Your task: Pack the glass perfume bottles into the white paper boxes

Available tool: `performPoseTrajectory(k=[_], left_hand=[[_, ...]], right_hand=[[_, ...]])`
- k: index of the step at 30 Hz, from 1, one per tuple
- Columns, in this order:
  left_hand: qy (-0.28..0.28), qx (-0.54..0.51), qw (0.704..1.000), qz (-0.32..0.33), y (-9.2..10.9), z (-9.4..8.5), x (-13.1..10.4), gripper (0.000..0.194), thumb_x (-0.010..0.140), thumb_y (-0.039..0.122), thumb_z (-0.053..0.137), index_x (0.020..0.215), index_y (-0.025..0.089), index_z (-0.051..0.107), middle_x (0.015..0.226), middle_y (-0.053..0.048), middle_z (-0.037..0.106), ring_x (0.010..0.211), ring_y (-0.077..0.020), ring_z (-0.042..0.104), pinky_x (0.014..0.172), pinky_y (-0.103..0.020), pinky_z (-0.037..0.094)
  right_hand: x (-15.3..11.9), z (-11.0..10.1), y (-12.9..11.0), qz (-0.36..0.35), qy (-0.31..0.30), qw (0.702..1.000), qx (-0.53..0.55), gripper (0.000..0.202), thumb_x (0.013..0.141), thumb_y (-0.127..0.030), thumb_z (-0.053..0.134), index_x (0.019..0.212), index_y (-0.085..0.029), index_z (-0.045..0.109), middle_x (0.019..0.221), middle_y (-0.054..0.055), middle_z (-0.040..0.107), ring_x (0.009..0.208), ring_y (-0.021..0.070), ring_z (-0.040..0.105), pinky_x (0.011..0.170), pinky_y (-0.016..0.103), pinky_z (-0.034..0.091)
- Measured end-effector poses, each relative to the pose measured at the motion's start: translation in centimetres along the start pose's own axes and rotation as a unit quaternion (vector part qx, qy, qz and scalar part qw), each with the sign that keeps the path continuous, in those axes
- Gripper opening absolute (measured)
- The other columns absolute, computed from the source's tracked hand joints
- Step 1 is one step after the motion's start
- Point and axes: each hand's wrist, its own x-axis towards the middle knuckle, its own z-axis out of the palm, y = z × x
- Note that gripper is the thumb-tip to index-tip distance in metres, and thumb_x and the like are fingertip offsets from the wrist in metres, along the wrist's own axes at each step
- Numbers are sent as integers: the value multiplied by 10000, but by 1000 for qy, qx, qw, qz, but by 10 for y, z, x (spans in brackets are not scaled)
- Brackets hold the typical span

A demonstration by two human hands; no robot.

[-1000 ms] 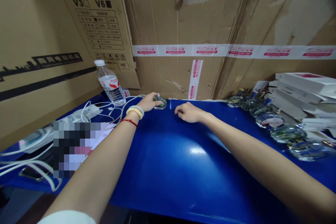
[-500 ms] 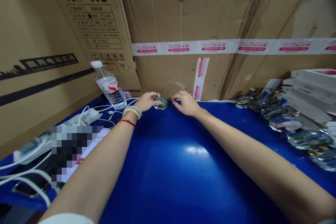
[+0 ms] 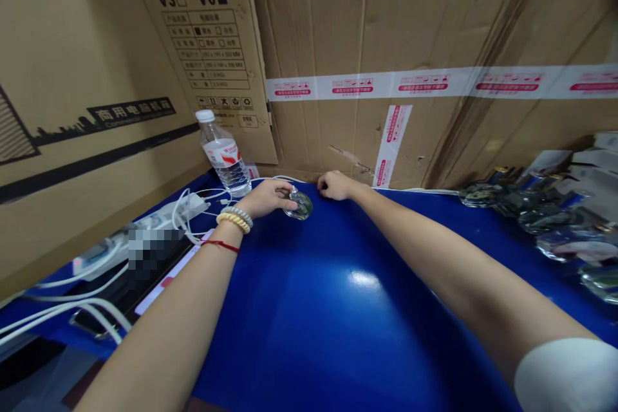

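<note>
A small rounded glass bottle [image 3: 303,206] with a green tint and a pointed nozzle is held between the thumb and fingers of my left hand [image 3: 271,198], above the blue table [image 3: 309,309]. Bracelets and a red string circle the left wrist. My right hand [image 3: 335,186] is to the right of the bottle, apart from it, near the table's back edge. Its fingers are curled together, and whatever they hold, if anything, is too small or hidden to name.
A water bottle [image 3: 226,158] stands at the back left, beside white cables and a power strip [image 3: 167,215]. Several glass bottles [image 3: 574,243] line the right side near white boxes [image 3: 596,174]. Cardboard [image 3: 318,135] walls the back and left.
The view has turned to the left. My left hand has drawn the glass bottle slightly nearer and tilted it. My right hand's fingers have curled in more, at the table's back edge.
</note>
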Motion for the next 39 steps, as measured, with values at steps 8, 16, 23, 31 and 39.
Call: performPoseTrajectory(k=[8, 16, 23, 31, 39], left_hand=[[23, 8, 999, 46, -1, 22, 16, 494, 506, 343, 859, 895, 133, 638, 916, -73, 728, 890, -215, 677, 897, -410, 514], [95, 137, 982, 88, 3, 53, 53, 593, 593, 457, 775, 1072, 128, 656, 1098, -142, 714, 1034, -292, 662, 938, -438, 497], [122, 220, 965, 80, 13, 65, 56, 638, 680, 452, 723, 1201, 104, 608, 1222, -187, 659, 1143, -311, 622, 1007, -438, 466], [204, 242, 946, 71, 23, 65, 27, 894, 621, 427, 795, 1367, 90, 436, 1363, -237, 535, 1243, -328, 549, 1057, -456, 430], [330, 247, 899, 146, 43, 72, -6, 564, 664, 336, 738, 1162, 130, 569, 1213, -163, 612, 1125, -292, 604, 931, -416, 519]], right_hand=[[-28, -35, 2, 51, 71, 995, 42, 324, 789, -254, 653, 1096, -154, 689, 1095, 94, 712, 987, 193, 653, 864, 278, 481], [-125, -111, 52, 144, 208, 967, -7, 237, 828, -230, 550, 958, -143, 728, 987, 79, 735, 900, 189, 662, 861, 301, 485], [-212, -159, 110, 317, 247, 899, -176, 295, 787, -215, 541, 1010, -139, 717, 1040, 119, 724, 998, 247, 656, 878, 314, 485], [-225, -147, 128, 322, -17, 893, -312, 401, 773, -150, 594, 1167, -133, 671, 1155, 203, 671, 1103, 309, 624, 867, 376, 476], [-224, -157, 108, 289, -85, 907, -295, 340, 758, -167, 721, 1094, -115, 719, 1049, 214, 694, 907, 222, 651, 708, 297, 389]])
